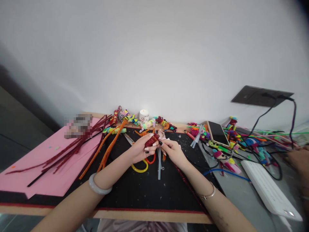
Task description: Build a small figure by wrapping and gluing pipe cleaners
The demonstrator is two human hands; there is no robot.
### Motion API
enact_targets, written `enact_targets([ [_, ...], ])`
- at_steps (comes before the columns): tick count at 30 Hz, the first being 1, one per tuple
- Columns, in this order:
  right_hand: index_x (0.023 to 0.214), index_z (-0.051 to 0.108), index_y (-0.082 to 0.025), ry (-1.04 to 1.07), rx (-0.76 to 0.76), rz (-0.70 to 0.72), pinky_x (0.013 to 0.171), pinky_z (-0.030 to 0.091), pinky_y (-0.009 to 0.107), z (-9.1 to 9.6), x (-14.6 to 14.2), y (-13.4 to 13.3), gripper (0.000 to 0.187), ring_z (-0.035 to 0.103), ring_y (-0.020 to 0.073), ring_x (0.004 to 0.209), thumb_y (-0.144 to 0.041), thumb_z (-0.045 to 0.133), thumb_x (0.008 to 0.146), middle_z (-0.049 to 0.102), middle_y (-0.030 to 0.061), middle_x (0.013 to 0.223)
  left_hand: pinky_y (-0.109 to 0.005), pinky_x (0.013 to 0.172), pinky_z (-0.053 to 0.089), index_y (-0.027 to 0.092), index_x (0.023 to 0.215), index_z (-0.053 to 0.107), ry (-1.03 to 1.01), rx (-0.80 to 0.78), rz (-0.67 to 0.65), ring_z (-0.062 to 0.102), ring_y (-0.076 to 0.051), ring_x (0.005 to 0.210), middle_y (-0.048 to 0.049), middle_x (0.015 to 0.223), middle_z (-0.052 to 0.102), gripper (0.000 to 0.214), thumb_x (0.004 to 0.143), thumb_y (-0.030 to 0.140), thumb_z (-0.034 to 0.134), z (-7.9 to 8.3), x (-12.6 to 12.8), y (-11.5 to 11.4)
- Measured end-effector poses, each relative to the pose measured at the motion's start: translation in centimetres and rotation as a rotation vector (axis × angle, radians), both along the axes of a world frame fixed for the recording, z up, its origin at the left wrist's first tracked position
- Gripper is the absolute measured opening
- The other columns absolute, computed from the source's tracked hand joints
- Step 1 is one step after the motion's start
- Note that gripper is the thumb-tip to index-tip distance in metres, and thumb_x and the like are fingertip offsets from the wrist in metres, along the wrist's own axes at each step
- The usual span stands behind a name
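Observation:
My left hand (141,149) is closed around a small dark red glittery pipe-cleaner piece (152,140), held above the black mat (145,190). My right hand (172,149) meets it from the right, fingers pinched on the same piece and on a red glittery stem that trails down to the right (190,187). Scissors with a yellow and a red handle loop (141,167) lie on the mat just under my hands. A clear stick (159,164) lies beside them.
Pink paper (48,161) with red and orange pipe cleaners (106,148) lies at the left. Small colourful pipe-cleaner figures (149,122) line the wall. A phone (218,133), cables and a white power strip (267,190) sit at the right. Another person's hand (298,161) shows at the far right edge.

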State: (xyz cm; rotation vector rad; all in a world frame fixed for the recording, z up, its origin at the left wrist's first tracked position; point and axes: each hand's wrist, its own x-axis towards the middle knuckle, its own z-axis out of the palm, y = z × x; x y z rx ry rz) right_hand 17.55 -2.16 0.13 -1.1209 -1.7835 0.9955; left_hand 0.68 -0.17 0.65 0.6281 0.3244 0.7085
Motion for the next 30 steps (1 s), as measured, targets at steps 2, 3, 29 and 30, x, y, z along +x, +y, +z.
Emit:
enact_targets([
  [2,0.052,0.044,-0.017,0.011,-0.013,0.027,0.051,0.028,0.022,0.16,0.12,0.11,0.04,0.035,0.0087,0.049,-0.036,0.045,0.087,0.041,-0.005,0.047,-0.012,0.039,0.026,0.01,0.075,0.052,-0.011,-0.011,-0.043,0.023,0.002,0.037,0.0023,0.063,0.045,0.031,0.092,0.032,0.039,0.07,-0.15,0.02],
  [3,0.051,0.043,-0.017,0.017,-0.024,0.038,0.052,0.028,0.022,0.2,0.17,0.15,0.041,0.035,0.0087,0.049,-0.037,0.046,0.087,0.041,-0.0048,0.047,-0.012,0.039,0.026,0.01,0.075,0.052,-0.015,-0.017,-0.064,0.023,0.002,0.037,0.0024,0.063,0.045,0.032,0.093,0.033,0.037,0.11,-0.22,0.04],
  [29,0.062,0.059,-0.015,-0.015,-0.036,0.038,0.05,0.029,0.022,-0.11,0.2,0.19,0.033,0.038,0.0086,0.048,-0.036,0.049,0.086,0.045,-0.0044,0.049,-0.012,0.037,0.023,0.011,0.074,0.048,-0.048,-0.088,-0.242,0.022,0.002,0.034,0.0029,0.059,0.043,0.036,0.095,0.033,0.028,0.03,-1.05,0.4],
  [30,0.061,0.058,-0.015,-0.015,-0.033,0.035,0.05,0.029,0.022,-0.12,0.19,0.17,0.033,0.038,0.0085,0.048,-0.036,0.049,0.086,0.045,-0.0045,0.049,-0.012,0.037,0.023,0.011,0.074,0.048,-0.051,-0.09,-0.243,0.022,0.002,0.034,0.0028,0.059,0.043,0.036,0.095,0.033,0.027,0.02,-1.05,0.41],
])
